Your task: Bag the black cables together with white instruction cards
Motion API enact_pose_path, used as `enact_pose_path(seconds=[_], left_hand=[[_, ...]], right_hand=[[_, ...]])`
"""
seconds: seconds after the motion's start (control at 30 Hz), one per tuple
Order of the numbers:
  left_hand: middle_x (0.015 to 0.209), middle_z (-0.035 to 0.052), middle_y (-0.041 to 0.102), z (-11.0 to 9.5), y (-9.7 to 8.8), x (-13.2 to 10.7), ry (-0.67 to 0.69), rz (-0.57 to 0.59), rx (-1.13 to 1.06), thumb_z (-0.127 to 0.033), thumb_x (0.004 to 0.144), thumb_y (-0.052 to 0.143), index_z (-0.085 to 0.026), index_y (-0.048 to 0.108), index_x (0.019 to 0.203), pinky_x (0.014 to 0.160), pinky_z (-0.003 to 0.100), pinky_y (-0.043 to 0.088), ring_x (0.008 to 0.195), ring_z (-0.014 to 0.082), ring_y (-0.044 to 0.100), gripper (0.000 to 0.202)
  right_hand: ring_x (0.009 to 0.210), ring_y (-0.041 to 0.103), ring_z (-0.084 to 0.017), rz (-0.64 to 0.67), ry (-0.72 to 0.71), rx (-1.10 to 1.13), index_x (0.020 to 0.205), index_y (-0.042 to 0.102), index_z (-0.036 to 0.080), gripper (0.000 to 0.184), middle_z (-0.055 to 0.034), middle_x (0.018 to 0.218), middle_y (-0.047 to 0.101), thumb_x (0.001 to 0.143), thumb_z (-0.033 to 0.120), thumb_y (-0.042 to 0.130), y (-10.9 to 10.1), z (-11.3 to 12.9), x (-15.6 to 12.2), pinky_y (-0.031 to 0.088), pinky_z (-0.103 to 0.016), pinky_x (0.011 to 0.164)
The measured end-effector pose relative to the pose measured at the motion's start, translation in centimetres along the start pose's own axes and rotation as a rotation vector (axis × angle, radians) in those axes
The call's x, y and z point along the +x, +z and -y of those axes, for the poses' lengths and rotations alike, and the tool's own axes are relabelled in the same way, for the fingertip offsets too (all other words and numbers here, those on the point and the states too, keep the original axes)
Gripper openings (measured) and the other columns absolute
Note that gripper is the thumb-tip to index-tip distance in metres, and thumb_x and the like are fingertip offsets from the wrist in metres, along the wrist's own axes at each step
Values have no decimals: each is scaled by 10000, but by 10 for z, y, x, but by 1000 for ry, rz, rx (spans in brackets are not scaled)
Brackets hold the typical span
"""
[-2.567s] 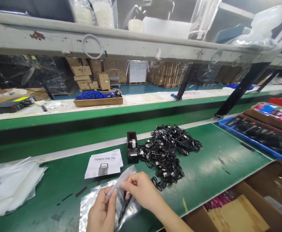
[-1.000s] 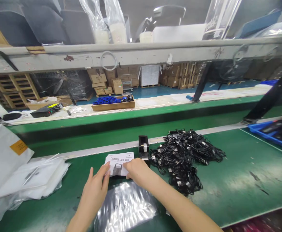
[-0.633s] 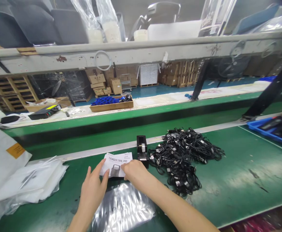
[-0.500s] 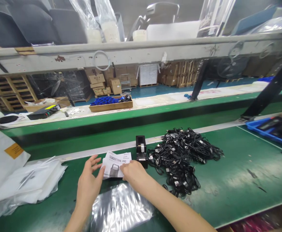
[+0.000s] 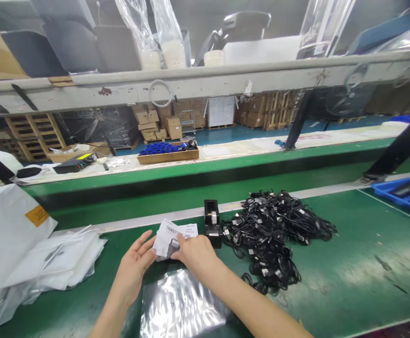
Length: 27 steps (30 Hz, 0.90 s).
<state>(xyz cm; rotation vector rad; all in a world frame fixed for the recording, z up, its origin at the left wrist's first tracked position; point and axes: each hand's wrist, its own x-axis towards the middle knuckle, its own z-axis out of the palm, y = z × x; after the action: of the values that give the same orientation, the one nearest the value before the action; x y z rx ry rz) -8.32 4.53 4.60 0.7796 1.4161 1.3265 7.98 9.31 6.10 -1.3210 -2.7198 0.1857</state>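
A white instruction booklet [image 5: 164, 241] printed "THUNDER TRAIL PRO" lies tilted over other printed booklets [image 5: 192, 229]. My right hand [image 5: 198, 251] pinches its lower right part between thumb and fingers. At the left edge, my left hand [image 5: 136, 263] has its fingers stretched out and apart, the tips touching or very near the paper. Below the hands lies a clear plastic bag [image 5: 180, 305], flat on the green work surface. A black tape dispenser [image 5: 212, 224] stands just behind and right of the booklets.
Right of the dispenser is a big heap of black cables [image 5: 271, 234]. White packets in plastic [image 5: 57, 263] lie at left. A blue tray [image 5: 398, 192] sits far right. On the back ledge are a box of blue parts [image 5: 170, 155] and a black device [image 5: 74, 163].
The top booklet has shifted left over the others and towards my left hand. My left hand has turned its palm more upward and closed in on the booklet's edge. The view swung slightly left.
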Motion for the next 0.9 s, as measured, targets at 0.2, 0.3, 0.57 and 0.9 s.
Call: enact_pose_path(seconds=[0.2, 0.3, 0.57, 0.9], left_hand=[[1066, 74, 599, 3, 7, 3, 16, -68, 28, -259, 706, 638, -204, 425, 1162, 766, 244, 476, 932, 149, 596, 506], [978, 51, 598, 8, 5, 6, 61, -87, 66, -306, 674, 662, -195, 444, 1132, 772, 289, 482, 879, 160, 604, 520], [1187, 107, 529, 2, 3, -9, 135, -239, 169, -562, 730, 492, -184, 533, 1068, 979, 429, 333, 1066, 267, 525, 509], [962, 46, 701, 8, 30, -46, -176, 214, 106, -471, 703, 609, -196, 553, 1114, 758, 324, 489, 910, 237, 617, 498]], right_hand=[[755, 647, -294, -47, -60, -85, 1144, 479, -43, 381, -247, 830, 661, 791, 97, 493, 18, 25, 4, 482, -413, 657], [795, 637, -311, -80, -80, -100, 1030, 544, -36, 302, -269, 852, 643, 739, 24, 488, 20, 29, 4, 490, -414, 644], [954, 587, -227, -254, -163, -68, 1105, 497, 58, 308, -188, 1098, 589, 854, 38, 318, 4, 4, -12, 458, -360, 824], [993, 569, -215, -127, 182, 1216, 1227, 465, 164, 464, -110, 1141, 587, 786, 283, 546, 0, -40, -88, 463, -359, 833]])
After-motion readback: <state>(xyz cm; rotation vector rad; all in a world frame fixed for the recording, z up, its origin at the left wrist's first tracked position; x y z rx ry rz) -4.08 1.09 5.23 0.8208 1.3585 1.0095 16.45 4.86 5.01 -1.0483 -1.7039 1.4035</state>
